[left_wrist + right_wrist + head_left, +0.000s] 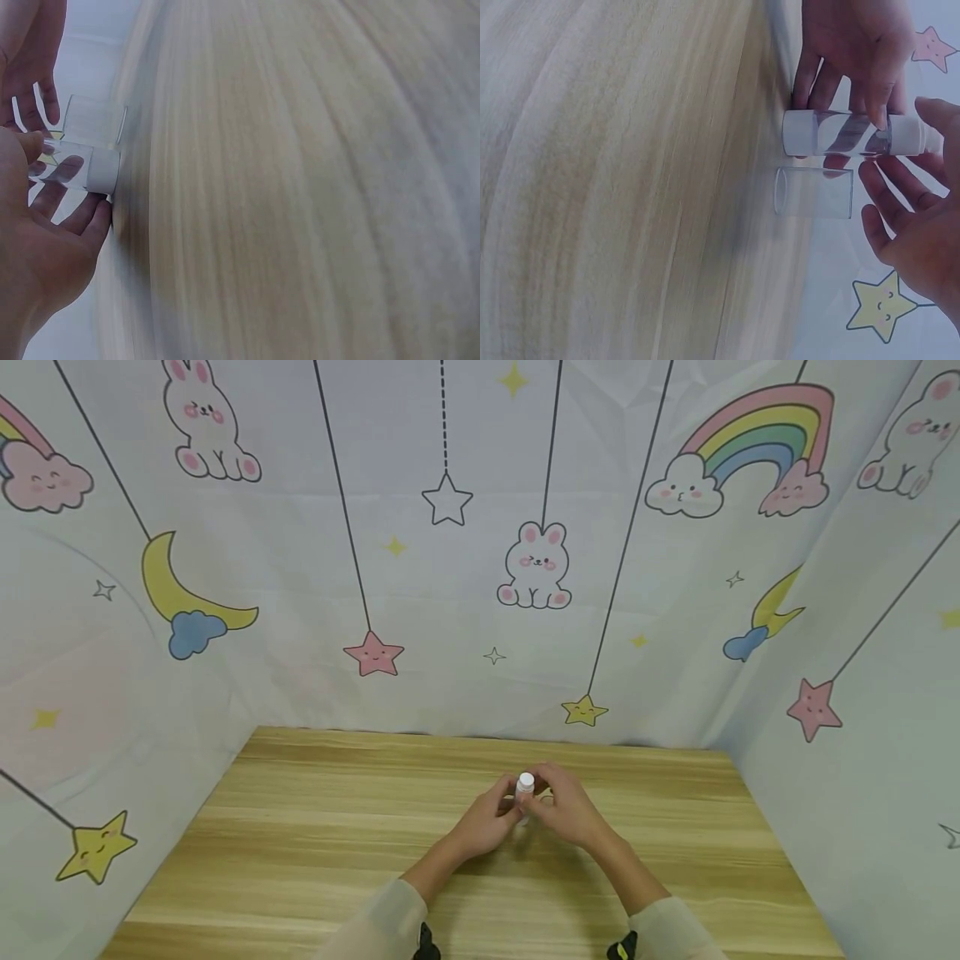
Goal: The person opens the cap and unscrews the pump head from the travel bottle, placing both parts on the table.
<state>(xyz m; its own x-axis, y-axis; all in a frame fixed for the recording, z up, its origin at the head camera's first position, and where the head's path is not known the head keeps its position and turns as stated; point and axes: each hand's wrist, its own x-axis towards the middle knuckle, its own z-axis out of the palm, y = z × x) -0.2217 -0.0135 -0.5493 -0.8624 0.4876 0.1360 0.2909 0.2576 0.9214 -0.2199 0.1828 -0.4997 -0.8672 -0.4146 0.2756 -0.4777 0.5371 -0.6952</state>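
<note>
A small clear bottle point(526, 782) with a white base and white top stands upright on the wooden table between both hands. My left hand point(483, 822) grips its body, thumb in front and fingers behind, as the right wrist view shows. Around the white upper end point(909, 136) curl the thumb and index of my right hand point(572, 810); its other fingers spread loosely below. Beside the bottle a clear cylindrical cap point(815, 193) stands on the table, close to the right fingers and apart from the bottle. Spiral white bands show on the bottle in the right wrist view.
The wooden table point(337, 810) ends at a white cloth backdrop point(450, 693) at the back and on both sides. Rabbits, stars, moons and rainbows are printed on the cloth. Dark straps point(622, 946) show at the sleeves.
</note>
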